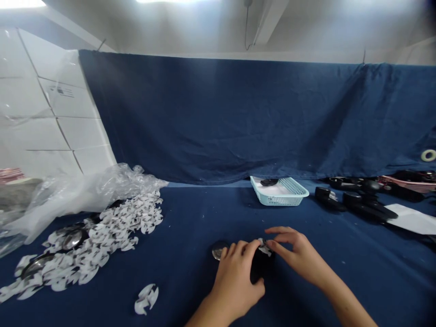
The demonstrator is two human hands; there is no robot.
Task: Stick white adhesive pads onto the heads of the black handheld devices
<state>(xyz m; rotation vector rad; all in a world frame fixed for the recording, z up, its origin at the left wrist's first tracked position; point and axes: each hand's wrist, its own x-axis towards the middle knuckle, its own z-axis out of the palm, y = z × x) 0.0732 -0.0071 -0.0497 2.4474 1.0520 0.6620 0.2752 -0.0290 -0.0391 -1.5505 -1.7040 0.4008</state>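
Hands: together, the left hand (235, 284) clamped around a matte black moulded object (259, 268), the right hand (299, 256) pinching a small white-and-black scrap (265, 246) at that object's far edge.
Held object: just above the table, near the middle of the near edge, with a round chrome disc (218, 250) just beside the left hand.
Progress: apparently well along; a heap of white-and-black die-cut scraps (119, 231) has built up on the left, with a small cluster of scraps (146, 297) apart from it, and more chrome discs (72, 239) lie among them. Several black moulded pieces (364, 204) lie on the right. How many remain, I cannot tell.
Surface: navy cloth (204, 295) covers the table, with a pale blue plastic basket (289, 193) at its back.
Room: a navy cloth backdrop (218, 113) hangs beside white tiled walls (51, 100).
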